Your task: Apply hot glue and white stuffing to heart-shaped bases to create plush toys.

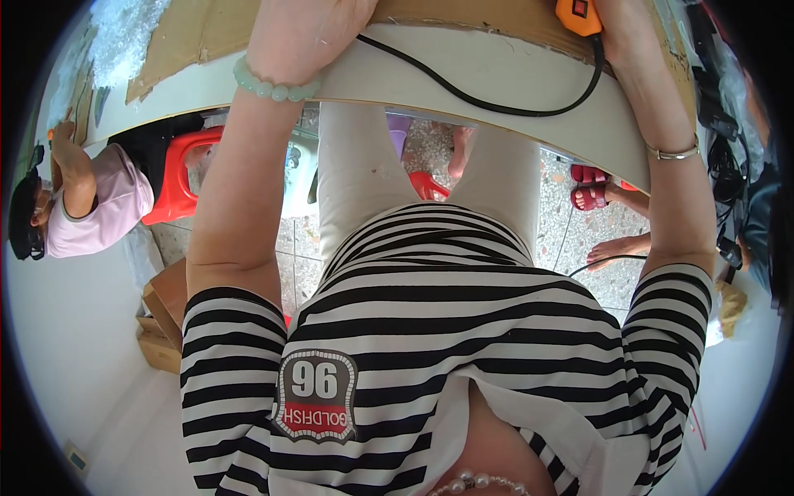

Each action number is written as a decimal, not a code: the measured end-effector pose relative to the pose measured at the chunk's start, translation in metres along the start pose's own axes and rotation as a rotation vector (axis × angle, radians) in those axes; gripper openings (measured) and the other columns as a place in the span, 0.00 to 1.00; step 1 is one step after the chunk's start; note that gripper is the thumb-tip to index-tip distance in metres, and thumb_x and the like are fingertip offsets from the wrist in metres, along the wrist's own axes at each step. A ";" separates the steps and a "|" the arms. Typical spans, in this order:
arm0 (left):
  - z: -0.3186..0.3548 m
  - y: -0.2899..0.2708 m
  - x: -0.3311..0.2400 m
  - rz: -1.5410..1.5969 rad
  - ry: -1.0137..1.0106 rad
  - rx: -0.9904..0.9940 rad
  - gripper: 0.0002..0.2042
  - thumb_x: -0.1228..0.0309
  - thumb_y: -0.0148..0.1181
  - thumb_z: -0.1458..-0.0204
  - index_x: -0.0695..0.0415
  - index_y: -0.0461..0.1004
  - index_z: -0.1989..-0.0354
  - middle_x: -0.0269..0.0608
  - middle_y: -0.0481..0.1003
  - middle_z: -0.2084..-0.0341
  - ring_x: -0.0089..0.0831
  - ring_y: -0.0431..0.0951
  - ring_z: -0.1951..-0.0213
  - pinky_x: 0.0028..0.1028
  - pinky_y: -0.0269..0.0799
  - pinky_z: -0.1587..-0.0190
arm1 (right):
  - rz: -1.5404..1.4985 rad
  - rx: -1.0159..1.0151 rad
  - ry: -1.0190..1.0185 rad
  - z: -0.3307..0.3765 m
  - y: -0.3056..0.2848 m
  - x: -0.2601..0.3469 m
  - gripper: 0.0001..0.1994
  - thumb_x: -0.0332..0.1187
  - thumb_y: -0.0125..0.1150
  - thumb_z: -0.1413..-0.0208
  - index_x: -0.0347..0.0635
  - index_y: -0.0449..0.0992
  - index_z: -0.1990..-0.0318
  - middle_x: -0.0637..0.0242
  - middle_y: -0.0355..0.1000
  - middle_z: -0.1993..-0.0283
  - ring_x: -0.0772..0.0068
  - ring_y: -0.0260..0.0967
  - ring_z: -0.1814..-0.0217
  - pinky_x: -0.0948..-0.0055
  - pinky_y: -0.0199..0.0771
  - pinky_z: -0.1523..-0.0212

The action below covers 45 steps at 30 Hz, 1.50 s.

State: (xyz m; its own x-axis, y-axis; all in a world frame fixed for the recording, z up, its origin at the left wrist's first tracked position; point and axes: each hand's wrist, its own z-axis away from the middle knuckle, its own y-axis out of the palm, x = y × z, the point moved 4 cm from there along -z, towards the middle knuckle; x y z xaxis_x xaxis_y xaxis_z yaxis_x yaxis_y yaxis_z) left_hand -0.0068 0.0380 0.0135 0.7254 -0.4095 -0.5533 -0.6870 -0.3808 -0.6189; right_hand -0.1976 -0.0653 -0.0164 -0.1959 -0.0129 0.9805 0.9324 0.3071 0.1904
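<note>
My left hand [310, 33] rests at the top edge of the view, over brown cardboard [471, 21] on a white table. Its fingers are cut off, so what they hold, if anything, is hidden. A pale green bead bracelet [273, 85] circles that wrist. At the upper right, an orange corded tool [579, 15] with a dark square switch lies against the palm side of my right hand [624, 29], which appears to grip it; the fingertips are out of view. The tool's black cable [488, 101] loops across the table edge toward my left hand.
The white table edge [463, 103] curves in front of my lap. Clear plastic wrap [124, 41] is at the upper left. A person in a pink top [103, 202] sits left by a red stool [178, 178]. Cardboard boxes [161, 318] stand below; black cables [728, 165] hang right.
</note>
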 end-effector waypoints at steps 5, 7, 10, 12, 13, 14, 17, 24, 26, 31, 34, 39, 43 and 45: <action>0.002 -0.008 0.026 -0.023 0.052 -0.127 0.12 0.73 0.53 0.46 0.62 0.72 0.55 0.50 0.75 0.73 0.37 0.76 0.70 0.27 0.69 0.65 | 0.012 0.009 0.017 0.001 0.003 0.004 0.14 0.42 0.54 0.41 0.37 0.71 0.63 0.63 0.71 0.69 0.68 0.73 0.68 0.70 0.79 0.68; 0.008 -0.012 0.048 -0.151 -0.281 -0.291 0.09 0.70 0.57 0.48 0.63 0.71 0.63 0.38 0.75 0.74 0.30 0.76 0.71 0.25 0.69 0.67 | 0.048 -0.072 0.058 0.004 0.004 0.005 0.14 0.41 0.53 0.40 0.37 0.71 0.63 0.63 0.71 0.69 0.67 0.73 0.68 0.70 0.79 0.67; 0.003 -0.015 0.030 -0.066 0.033 -0.265 0.12 0.74 0.55 0.48 0.58 0.74 0.54 0.47 0.77 0.63 0.37 0.76 0.65 0.25 0.69 0.62 | -0.023 -0.046 0.044 0.004 0.003 0.002 0.13 0.41 0.52 0.40 0.38 0.71 0.63 0.63 0.71 0.70 0.68 0.73 0.69 0.71 0.79 0.67; 0.003 -0.013 0.035 -0.076 0.066 -0.332 0.09 0.76 0.57 0.50 0.61 0.73 0.60 0.40 0.76 0.68 0.30 0.76 0.67 0.24 0.70 0.63 | -0.029 0.004 0.033 0.002 -0.002 -0.005 0.14 0.41 0.52 0.40 0.38 0.71 0.63 0.63 0.71 0.70 0.68 0.73 0.69 0.71 0.78 0.67; 0.003 -0.013 0.038 -0.076 0.079 -0.387 0.06 0.78 0.58 0.53 0.63 0.73 0.66 0.34 0.75 0.73 0.22 0.76 0.68 0.22 0.70 0.63 | -0.028 0.048 0.044 0.000 -0.001 -0.006 0.14 0.41 0.52 0.40 0.38 0.71 0.63 0.63 0.71 0.70 0.68 0.73 0.69 0.71 0.78 0.67; 0.004 -0.011 0.039 -0.047 0.027 -0.375 0.07 0.82 0.58 0.55 0.61 0.73 0.67 0.34 0.75 0.72 0.24 0.77 0.67 0.22 0.71 0.61 | -0.028 0.053 0.071 0.003 0.000 -0.002 0.13 0.40 0.53 0.40 0.38 0.71 0.63 0.65 0.70 0.71 0.70 0.71 0.72 0.74 0.75 0.70; 0.002 -0.009 0.039 -0.174 0.154 -0.390 0.08 0.77 0.58 0.57 0.56 0.73 0.67 0.39 0.74 0.77 0.38 0.73 0.73 0.33 0.68 0.70 | 0.055 0.166 -0.020 0.000 -0.010 -0.009 0.19 0.42 0.49 0.39 0.33 0.70 0.52 0.63 0.70 0.61 0.71 0.70 0.58 0.71 0.74 0.54; 0.000 -0.003 0.034 -0.149 0.047 -0.203 0.09 0.80 0.56 0.58 0.58 0.74 0.66 0.40 0.75 0.74 0.38 0.73 0.73 0.32 0.68 0.69 | 0.179 0.227 -0.053 0.011 0.000 0.010 0.19 0.42 0.49 0.39 0.33 0.69 0.52 0.64 0.71 0.63 0.72 0.70 0.58 0.70 0.75 0.57; -0.004 0.001 0.037 -0.061 0.029 -0.100 0.09 0.80 0.55 0.56 0.59 0.75 0.65 0.41 0.75 0.73 0.39 0.72 0.74 0.33 0.67 0.69 | 0.219 0.256 -0.081 0.015 0.002 0.016 0.19 0.43 0.50 0.39 0.34 0.69 0.52 0.65 0.71 0.64 0.73 0.69 0.59 0.71 0.75 0.58; -0.026 -0.005 0.040 -0.138 0.069 0.062 0.09 0.78 0.55 0.55 0.58 0.76 0.65 0.43 0.76 0.71 0.41 0.73 0.71 0.34 0.69 0.66 | 0.325 0.289 -0.036 0.027 -0.001 0.030 0.20 0.44 0.54 0.41 0.34 0.70 0.53 0.67 0.71 0.64 0.76 0.68 0.60 0.75 0.73 0.60; -0.039 -0.008 0.052 -0.200 0.118 0.154 0.10 0.77 0.56 0.54 0.57 0.76 0.62 0.41 0.76 0.69 0.37 0.74 0.71 0.31 0.69 0.67 | 0.425 0.312 -0.012 0.035 -0.004 0.033 0.19 0.42 0.57 0.43 0.35 0.70 0.52 0.66 0.71 0.63 0.76 0.69 0.61 0.76 0.71 0.59; -0.045 0.002 0.065 -0.035 0.078 0.171 0.11 0.77 0.58 0.55 0.56 0.75 0.61 0.39 0.76 0.67 0.34 0.73 0.72 0.28 0.69 0.69 | 0.562 0.303 0.165 0.046 -0.002 0.035 0.20 0.37 0.61 0.45 0.35 0.69 0.49 0.67 0.71 0.58 0.75 0.69 0.58 0.74 0.70 0.54; -0.053 0.012 0.068 -0.094 0.092 0.218 0.07 0.76 0.59 0.56 0.58 0.75 0.66 0.40 0.76 0.68 0.37 0.73 0.70 0.29 0.69 0.67 | 0.587 0.323 0.180 0.044 0.000 0.030 0.20 0.37 0.61 0.45 0.35 0.69 0.49 0.67 0.71 0.56 0.75 0.69 0.57 0.74 0.70 0.53; -0.054 0.018 0.067 -0.178 0.184 0.240 0.06 0.76 0.59 0.55 0.58 0.75 0.68 0.40 0.76 0.68 0.37 0.74 0.70 0.29 0.70 0.66 | 0.617 0.335 0.182 0.040 0.002 0.028 0.20 0.37 0.61 0.45 0.35 0.70 0.50 0.67 0.71 0.57 0.76 0.68 0.57 0.75 0.70 0.54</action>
State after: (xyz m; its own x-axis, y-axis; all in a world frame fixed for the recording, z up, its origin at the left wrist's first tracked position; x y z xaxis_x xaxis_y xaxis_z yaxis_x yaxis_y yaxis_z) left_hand 0.0269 -0.0407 -0.0044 0.7979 -0.5054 -0.3284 -0.5048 -0.2626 -0.8223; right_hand -0.2135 -0.0265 0.0099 0.4168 0.1072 0.9026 0.7083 0.5841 -0.3965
